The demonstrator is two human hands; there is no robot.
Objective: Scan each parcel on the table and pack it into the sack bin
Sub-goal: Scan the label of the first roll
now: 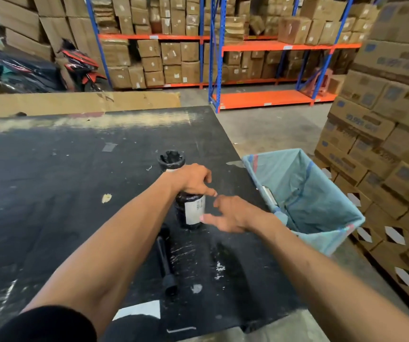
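At the far left a motorbike [80,65] stands by the shelves [223,45] of cartons, not part of the work. On the black worktop [50,181], near its front, lies a dark scanner [165,262], I think, on its side within reach of the left arm, probably laid there for the next scan. Behind it the left hand [191,180] comes from above and grips the top of a parcel [191,211], a dark wrapped cylinder that stands upright on the worktop; its white label faces the person, likely so it can be read. A second parcel [171,160] of the same kind stands just behind the hand, touched by nothing. The right hand [233,213] is just beside the label, its fingers [211,218] spread and relaxed, holding nothing; whether they touch the parcel I cannot tell. To the right, against the worktop edge, the sack bin [304,193] hangs open, near enough to drop parcels in.
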